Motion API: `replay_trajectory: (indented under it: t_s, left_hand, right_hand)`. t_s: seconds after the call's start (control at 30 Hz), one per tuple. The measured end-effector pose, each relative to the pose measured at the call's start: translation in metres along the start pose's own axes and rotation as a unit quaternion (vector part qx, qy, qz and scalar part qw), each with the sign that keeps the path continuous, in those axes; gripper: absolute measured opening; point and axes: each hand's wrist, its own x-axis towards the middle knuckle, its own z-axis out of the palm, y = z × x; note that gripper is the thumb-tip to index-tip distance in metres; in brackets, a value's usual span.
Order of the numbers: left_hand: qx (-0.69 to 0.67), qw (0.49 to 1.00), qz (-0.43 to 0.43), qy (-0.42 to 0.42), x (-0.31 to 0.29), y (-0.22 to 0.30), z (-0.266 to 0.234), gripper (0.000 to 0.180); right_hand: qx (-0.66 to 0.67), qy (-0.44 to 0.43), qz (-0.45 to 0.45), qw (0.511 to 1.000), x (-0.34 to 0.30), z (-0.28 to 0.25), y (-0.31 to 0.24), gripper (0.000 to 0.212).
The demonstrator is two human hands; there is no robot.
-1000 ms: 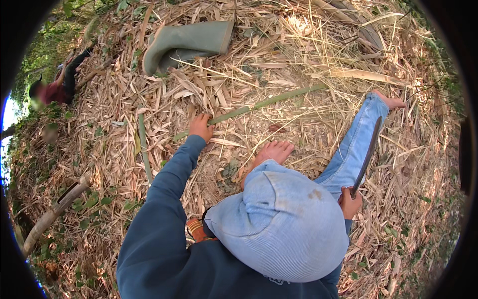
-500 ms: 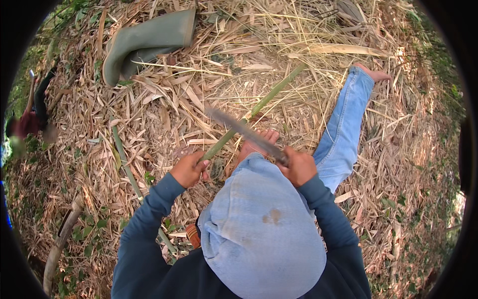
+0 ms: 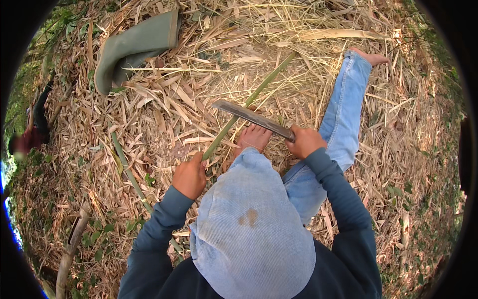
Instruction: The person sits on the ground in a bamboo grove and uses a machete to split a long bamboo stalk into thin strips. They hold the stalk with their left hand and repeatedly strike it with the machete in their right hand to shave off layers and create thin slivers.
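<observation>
My left hand (image 3: 190, 176) is closed round the near end of a thin green bamboo pole (image 3: 266, 83), which slants away to the far right over the ground. In my right hand (image 3: 305, 141) is the handle of a machete (image 3: 254, 118). Its long grey blade points left and lies across the pole, near its middle; whether the edge touches the pole I cannot tell. The handle is mostly hidden by my fingers. Just below the blade is my bare foot (image 3: 254, 138), beside the pole.
Green rubber boots (image 3: 139, 46) lie at the far left. Another green pole (image 3: 128, 172) rests left of my left arm, and a thick branch (image 3: 69, 251) lies farther left. Dry leaves and pale strips cover the ground. Another person (image 3: 32, 137) is at the left rim.
The blade, blurred before, is now sharp and sits a little lower on the right. My right hand has shifted slightly right. The whole view has moved somewhat.
</observation>
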Motion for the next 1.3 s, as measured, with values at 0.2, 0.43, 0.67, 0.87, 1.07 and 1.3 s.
replay_trajectory:
  t_s: [0.2, 0.43, 0.67, 0.87, 1.07, 1.3]
  left_hand:
    - [-0.062, 0.997, -0.026, -0.033, -0.002, 0.008, -0.002, 0.012]
    - [-0.141, 0.986, -0.052, -0.069, -0.001, 0.006, 0.001, 0.017]
    - [-0.095, 0.993, -0.034, -0.058, -0.001, 0.014, 0.003, 0.018]
    - [-0.104, 0.991, -0.052, -0.062, 0.002, 0.026, 0.002, 0.018]
    - [-0.084, 0.995, -0.028, -0.045, 0.004, 0.022, 0.004, 0.016]
    - [-0.102, 0.991, -0.056, -0.069, 0.01, 0.016, 0.007, 0.014]
  right_hand:
    - [-0.056, -0.005, -0.038, 0.998, -0.008, -0.001, -0.022, 0.026]
    - [-0.072, -0.098, -0.062, 0.991, -0.011, -0.013, -0.026, 0.028]
    - [-0.047, -0.048, -0.04, 0.997, -0.003, -0.021, 0.01, 0.03]
    - [-0.001, -0.032, -0.012, 0.999, -0.013, -0.016, 0.006, 0.027]
    - [-0.022, -0.003, 0.046, 0.999, 0.001, -0.016, 0.013, 0.029]
    - [-0.026, 0.035, -0.001, 0.999, 0.018, -0.009, 0.022, 0.026]
